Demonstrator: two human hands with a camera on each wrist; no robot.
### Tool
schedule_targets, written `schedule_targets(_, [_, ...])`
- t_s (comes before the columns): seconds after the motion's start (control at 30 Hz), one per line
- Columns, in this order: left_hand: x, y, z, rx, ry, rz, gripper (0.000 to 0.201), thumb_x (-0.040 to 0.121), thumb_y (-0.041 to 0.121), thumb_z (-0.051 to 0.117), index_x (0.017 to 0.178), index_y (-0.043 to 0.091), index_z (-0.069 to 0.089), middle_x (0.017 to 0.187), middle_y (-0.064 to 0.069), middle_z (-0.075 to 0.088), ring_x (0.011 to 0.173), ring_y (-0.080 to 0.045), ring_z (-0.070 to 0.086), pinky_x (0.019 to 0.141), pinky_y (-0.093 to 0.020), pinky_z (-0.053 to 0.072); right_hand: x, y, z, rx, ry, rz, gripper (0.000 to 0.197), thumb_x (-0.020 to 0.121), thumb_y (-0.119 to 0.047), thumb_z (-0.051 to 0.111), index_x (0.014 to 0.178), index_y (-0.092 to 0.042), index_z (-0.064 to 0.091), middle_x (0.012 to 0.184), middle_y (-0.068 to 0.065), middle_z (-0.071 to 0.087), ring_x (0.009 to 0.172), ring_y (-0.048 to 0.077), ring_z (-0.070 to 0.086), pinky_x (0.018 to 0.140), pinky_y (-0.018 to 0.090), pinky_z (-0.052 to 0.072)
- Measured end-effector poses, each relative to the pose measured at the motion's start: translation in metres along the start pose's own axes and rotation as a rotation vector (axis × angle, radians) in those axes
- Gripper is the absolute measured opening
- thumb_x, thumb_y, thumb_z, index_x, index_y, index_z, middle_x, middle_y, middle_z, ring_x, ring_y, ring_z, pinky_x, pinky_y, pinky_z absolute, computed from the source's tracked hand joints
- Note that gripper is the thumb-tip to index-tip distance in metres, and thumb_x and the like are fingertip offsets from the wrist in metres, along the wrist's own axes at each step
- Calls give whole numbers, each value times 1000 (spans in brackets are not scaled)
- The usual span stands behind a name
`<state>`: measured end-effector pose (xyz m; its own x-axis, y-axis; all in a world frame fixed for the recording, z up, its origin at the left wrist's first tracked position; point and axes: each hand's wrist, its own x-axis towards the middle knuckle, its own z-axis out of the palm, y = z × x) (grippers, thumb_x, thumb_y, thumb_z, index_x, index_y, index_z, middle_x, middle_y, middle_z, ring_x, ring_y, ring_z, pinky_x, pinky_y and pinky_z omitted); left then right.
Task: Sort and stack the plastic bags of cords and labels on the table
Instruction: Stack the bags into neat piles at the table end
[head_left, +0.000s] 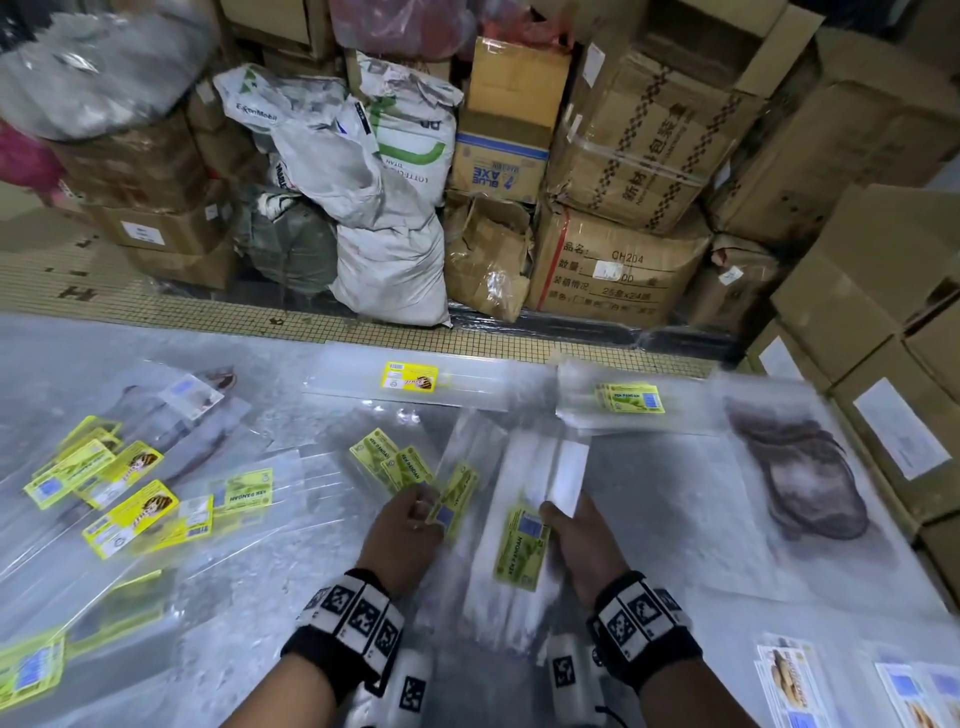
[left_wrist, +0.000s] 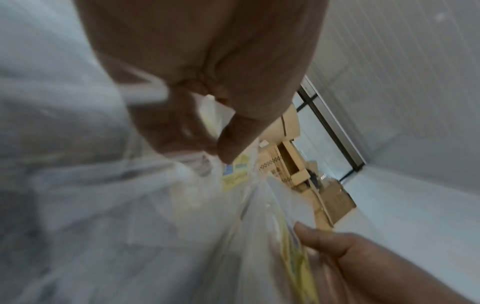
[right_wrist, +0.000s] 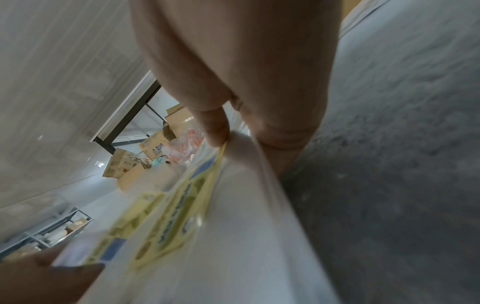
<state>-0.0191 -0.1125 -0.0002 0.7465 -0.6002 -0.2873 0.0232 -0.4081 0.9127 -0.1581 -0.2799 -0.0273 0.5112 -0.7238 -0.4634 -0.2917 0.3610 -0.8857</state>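
Nearest the camera, two wrists wear black bands with black-and-white square markers, and both hands work over the near middle of the table (head_left: 675, 499).

The right hand (head_left: 579, 545) grasps a long clear bag (head_left: 524, 499) by its side, thumb on top and fingers curled beneath; the right wrist view shows the thumb (right_wrist: 215, 127) pressed on the plastic edge beside a yellow-green label (right_wrist: 179, 207). This bag carries one such label (head_left: 522, 548) and lies with its long axis running from the near edge toward the far edge, tilted slightly right.

The left hand (head_left: 402, 540) pinches a second bag (head_left: 457, 457) at its label (head_left: 454, 501), thumb against curled fingers; the left wrist view shows the thumb (left_wrist: 233, 142) closing on the plastic above a yellow label (left_wrist: 233, 176). That bag also points away toward the far edge. Just beyond the left hand lie two more yellow-green labels (head_left: 389, 462) on overlapping bags.

At the near right corner sit at least two packets with pictured cards (head_left: 784, 675). Along the left side, roughly seven yellow labels (head_left: 130, 514) show on a loose spread of bags; the exact count is blurred. Near the right edge a bag holds dark coiled cords (head_left: 800, 478).

By the far edge, one long bag with a yellow label (head_left: 410, 376) lies crosswise, and a stack to its right shows about three fanned labels (head_left: 631, 399). Beyond the table stand cardboard boxes (head_left: 613, 270) and white sacks (head_left: 389, 260).
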Motion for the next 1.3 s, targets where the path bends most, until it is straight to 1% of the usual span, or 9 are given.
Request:
schedule_targets(0.13, [-13, 13, -8, -456, 29, 15, 34, 66, 5, 65, 99, 8, 63, 79, -6, 73, 68, -20, 66, 59, -29, 50, -2, -12, 5, 18, 24, -12, 23, 99, -9, 56, 120, -19, 58, 107, 2, 70, 89, 14, 70, 68, 30, 56])
schedule_targets(0.27, [-18, 21, -4, -600, 3, -5, 22, 69, -3, 66, 90, 3, 66, 72, -7, 69, 60, -20, 62, 57, -30, 51, -4, -18, 17, -12, -7, -72, 30, 99, -12, 58, 128, -18, 53, 125, 1, 64, 111, 21, 63, 95, 38, 50])
schedule_targets(0.47, [-11, 4, 13, -184, 7, -21, 22, 90, 10, 64, 108, 21, 56, 95, -2, 72, 82, -23, 69, 63, -36, 56, -14, -28, 37, -11, -117, -21, 16, 101, -19, 53, 113, -17, 64, 113, 16, 71, 106, 35, 67, 96, 53, 53])
schedule_targets(0.6, [-10, -5, 25, -142, 60, -37, 44, 87, 23, 72, 124, 27, 46, 104, -1, 70, 83, -18, 71, 62, -35, 57, -19, -27, 36, 99, -205, 69, 35, 107, -33, 38, 93, -12, 63, 83, 7, 75, 71, 13, 72, 66, 28, 58])
schedule_targets(0.73, [-15, -2, 28, -84, 117, 1, 46, 82, 22, 77, 118, 27, 50, 96, 6, 67, 79, -1, 64, 67, -19, 51, -17, -14, 40, 42, -241, -13, 31, 95, -13, 62, 126, -8, 59, 112, 14, 73, 102, 32, 71, 93, 53, 55])
schedule_targets(0.9, [-5, 2, 12, 154, 301, -93, 4, 91, 38, 62, 89, 36, 64, 88, 4, 69, 85, -17, 64, 81, -33, 53, -7, -20, 28, -26, -192, -62, 44, 86, 13, 62, 122, -13, 59, 113, 11, 72, 104, 29, 70, 96, 48, 54])
schedule_targets(1.07, [13, 0, 5, 570, 362, -440, 80, 72, 57, 70, 135, 21, 34, 135, -14, 37, 122, -34, 37, 96, -43, 41, 10, -14, 14, -18, -118, -37, 40, 86, 11, 64, 119, -13, 60, 112, 11, 73, 102, 29, 71, 92, 49, 56])
schedule_targets(1.2, [16, 0, 14, 576, 324, -389, 82, 67, 45, 75, 134, 26, 31, 135, -8, 34, 121, -32, 37, 98, -45, 38, 6, -12, 9, -10, -92, 5, 29, 89, 12, 61, 110, -6, 59, 103, 14, 73, 86, 24, 72, 63, 29, 58])
schedule_targets(1.3, [15, 0, 12, 589, 210, -338, 80, 72, 40, 73, 139, 42, 31, 136, -1, 36, 123, -28, 37, 99, -44, 33, 4, -8, 6, 2, -80, 15, 24, 90, 11, 61, 106, -7, 59, 102, 12, 73, 86, 22, 71, 64, 28, 56])
